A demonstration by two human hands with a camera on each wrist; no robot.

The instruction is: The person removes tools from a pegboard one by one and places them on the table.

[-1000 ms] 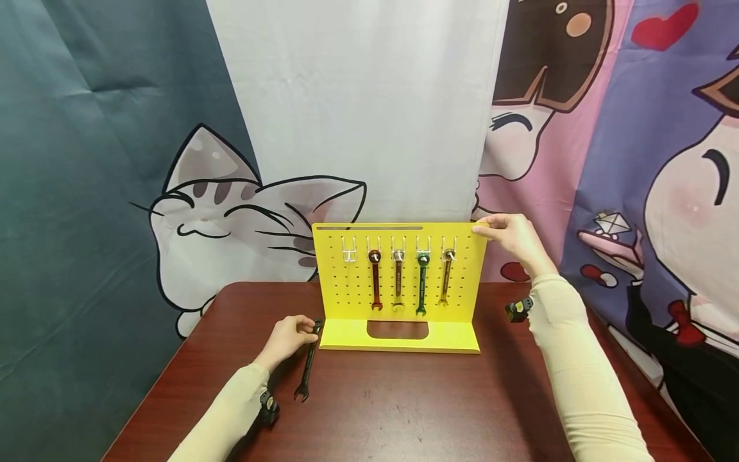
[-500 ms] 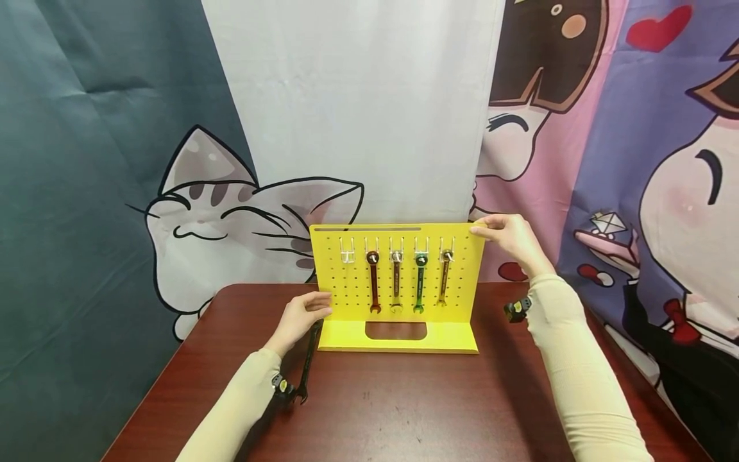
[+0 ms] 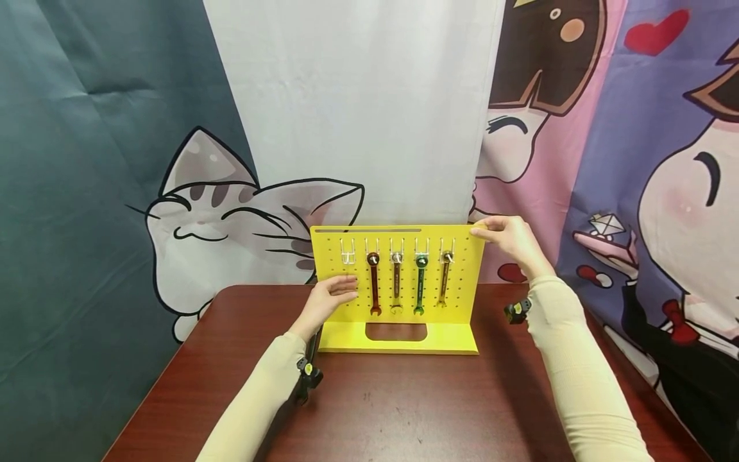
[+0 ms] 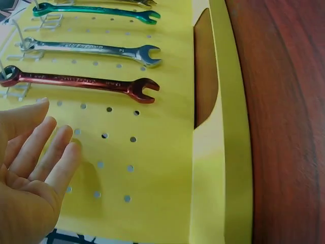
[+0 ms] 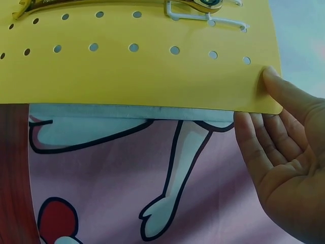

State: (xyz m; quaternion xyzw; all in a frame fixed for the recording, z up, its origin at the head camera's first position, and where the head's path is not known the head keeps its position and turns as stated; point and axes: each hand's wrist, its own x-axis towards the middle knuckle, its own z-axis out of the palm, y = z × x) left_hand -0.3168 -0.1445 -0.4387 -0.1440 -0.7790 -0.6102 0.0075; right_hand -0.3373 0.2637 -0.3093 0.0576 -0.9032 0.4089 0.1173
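A yellow pegboard (image 3: 404,334) stands upright on the table. My right hand (image 3: 514,239) pinches its top right corner, thumb on the front face and fingers behind, as the right wrist view shows. My left hand (image 3: 328,304) is in front of the board's left part, fingers extended and holding nothing, below a bare white hook (image 3: 348,255). From the other hooks hang a red wrench (image 4: 76,81), a silver wrench (image 4: 86,48), a green wrench (image 4: 96,10) and a gold wrench (image 3: 444,281). A black wrench (image 3: 312,350) lies on the table, mostly hidden behind my left wrist.
The dark reddish table (image 3: 392,404) extends in front of the board and to both sides. Close behind hangs a printed cloth backdrop (image 3: 369,115) with cartoon figures. A cut-out slot (image 3: 396,330) opens in the board's base.
My left hand has left the black wrench's upper end and moved right and up, in front of the board. My right hand has stayed on the board's corner.
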